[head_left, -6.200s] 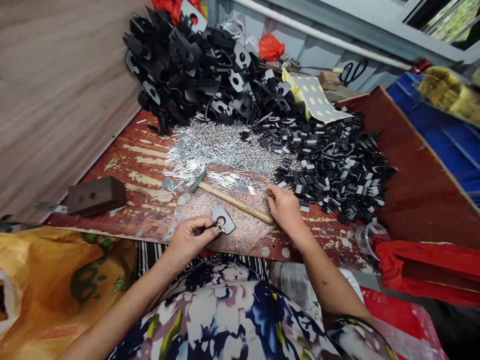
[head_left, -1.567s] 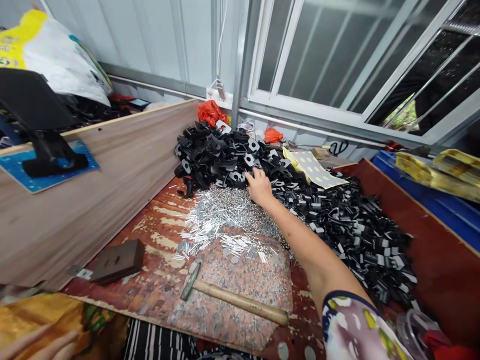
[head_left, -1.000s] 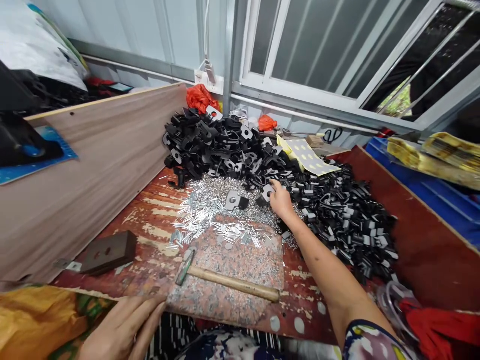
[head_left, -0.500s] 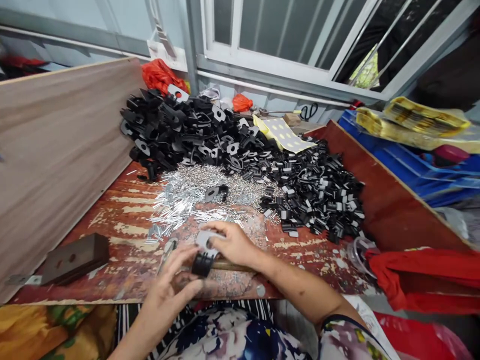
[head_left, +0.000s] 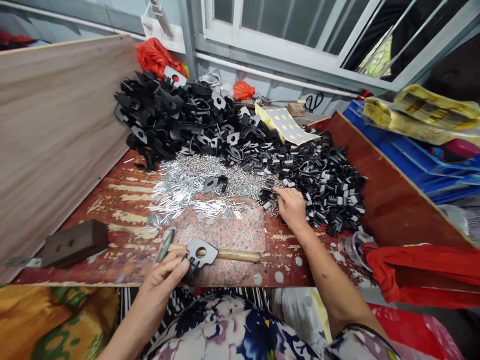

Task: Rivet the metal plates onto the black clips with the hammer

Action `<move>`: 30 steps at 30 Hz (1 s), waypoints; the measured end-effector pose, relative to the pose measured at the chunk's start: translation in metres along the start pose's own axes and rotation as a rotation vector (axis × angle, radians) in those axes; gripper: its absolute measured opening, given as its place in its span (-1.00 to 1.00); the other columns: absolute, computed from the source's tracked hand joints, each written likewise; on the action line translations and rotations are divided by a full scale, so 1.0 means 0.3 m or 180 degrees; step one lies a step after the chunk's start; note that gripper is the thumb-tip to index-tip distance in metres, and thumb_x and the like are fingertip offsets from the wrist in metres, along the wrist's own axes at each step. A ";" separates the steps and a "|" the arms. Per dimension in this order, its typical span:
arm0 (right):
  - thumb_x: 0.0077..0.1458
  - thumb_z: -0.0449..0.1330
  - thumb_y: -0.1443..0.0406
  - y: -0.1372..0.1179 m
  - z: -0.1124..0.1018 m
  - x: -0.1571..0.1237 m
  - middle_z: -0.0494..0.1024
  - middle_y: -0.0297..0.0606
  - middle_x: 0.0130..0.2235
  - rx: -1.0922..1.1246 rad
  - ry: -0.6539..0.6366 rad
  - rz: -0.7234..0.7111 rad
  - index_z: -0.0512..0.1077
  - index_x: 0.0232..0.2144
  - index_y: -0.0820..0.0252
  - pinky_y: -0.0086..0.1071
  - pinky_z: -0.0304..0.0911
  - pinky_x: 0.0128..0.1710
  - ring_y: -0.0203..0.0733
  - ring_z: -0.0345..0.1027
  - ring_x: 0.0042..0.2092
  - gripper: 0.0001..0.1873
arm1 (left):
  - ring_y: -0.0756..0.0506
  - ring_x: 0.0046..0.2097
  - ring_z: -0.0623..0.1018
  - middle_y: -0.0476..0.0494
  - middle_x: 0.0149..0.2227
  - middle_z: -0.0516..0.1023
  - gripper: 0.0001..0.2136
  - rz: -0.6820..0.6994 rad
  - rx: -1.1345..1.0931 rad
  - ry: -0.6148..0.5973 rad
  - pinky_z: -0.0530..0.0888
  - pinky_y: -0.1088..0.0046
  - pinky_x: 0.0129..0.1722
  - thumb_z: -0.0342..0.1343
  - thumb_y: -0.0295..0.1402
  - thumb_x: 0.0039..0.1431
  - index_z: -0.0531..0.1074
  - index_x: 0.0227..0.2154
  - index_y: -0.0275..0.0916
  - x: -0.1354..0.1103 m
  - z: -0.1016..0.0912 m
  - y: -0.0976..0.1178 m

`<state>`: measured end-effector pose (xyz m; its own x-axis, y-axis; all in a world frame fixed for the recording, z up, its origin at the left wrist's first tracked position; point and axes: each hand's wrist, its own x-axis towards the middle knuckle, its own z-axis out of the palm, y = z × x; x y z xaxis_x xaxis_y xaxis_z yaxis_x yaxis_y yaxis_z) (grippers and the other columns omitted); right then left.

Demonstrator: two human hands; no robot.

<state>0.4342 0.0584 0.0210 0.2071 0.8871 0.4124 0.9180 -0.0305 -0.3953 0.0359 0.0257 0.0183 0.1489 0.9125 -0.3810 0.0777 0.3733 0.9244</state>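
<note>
My left hand (head_left: 168, 272) grips a black plastic hinge plate (head_left: 208, 255), a flat tab with a round hole and knuckles along its lower edge. Below that plate a hammer (head_left: 240, 255) lies on the bench, its wooden handle pointing right and its head beside my left fingers. At the left edge of a heap of small black clips (head_left: 322, 185), my right hand (head_left: 292, 205) has its thumb and fingers pinched together on a small black clip (head_left: 269, 192). Another hinge plate (head_left: 215, 184) rests on the metal pins (head_left: 180, 185).
Many black hinge plates (head_left: 161, 115) are heaped at the back left, with a sheet of grey stickers (head_left: 290, 125) to their right. A brown block (head_left: 77, 245) stands at the left. Wooden boards (head_left: 60, 125) wall the bench's sides. A clear cup (head_left: 358, 247) and red cloth (head_left: 420, 270) are at the right.
My right hand has left the hinge plate and moved right and away to the small clips. My left hand keeps the plate, now above the hammer handle. The view has tilted slightly.
</note>
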 end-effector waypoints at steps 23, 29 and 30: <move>0.22 0.05 0.51 -0.289 0.107 -0.214 0.63 -0.10 -0.19 0.0209 -0.0953 -0.0667 0.58 -0.03 0.21 -0.14 0.38 -0.04 -0.03 0.44 -0.11 -0.60 | -0.04 -0.23 0.40 -0.15 -0.03 0.41 -0.71 -0.0220 -0.0392 -0.0451 0.44 0.57 -0.41 0.44 -0.09 -0.02 0.65 -0.43 -0.24 -0.012 0.040 0.033; 0.19 0.22 0.39 -0.420 0.100 -0.220 0.66 -0.28 -0.21 0.2143 -0.0288 0.0090 0.63 -0.20 0.03 -0.20 0.40 -0.08 -0.13 0.51 -0.15 -0.78 | 0.01 -0.37 0.43 -0.13 -0.14 0.47 -0.76 -0.0410 -0.0779 -0.0913 0.51 0.44 -0.37 0.44 -0.16 -0.02 0.66 -0.40 -0.22 -0.012 0.136 0.073; 0.19 0.23 0.37 -0.444 0.096 -0.229 0.66 -0.29 -0.24 0.2241 -0.0215 0.0117 0.64 -0.21 0.01 -0.17 0.39 -0.06 -0.12 0.50 -0.17 -0.79 | 0.01 -0.36 0.44 -0.13 -0.13 0.47 -0.77 -0.0413 -0.0861 -0.0925 0.53 0.43 -0.35 0.44 -0.17 -0.03 0.66 -0.39 -0.22 -0.013 0.153 0.080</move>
<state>0.2879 0.0149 0.0216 0.1913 0.9186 0.3458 0.4694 0.2238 -0.8541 0.0824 0.0235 0.0414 0.4299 0.7844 -0.4472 -0.1418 0.5478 0.8245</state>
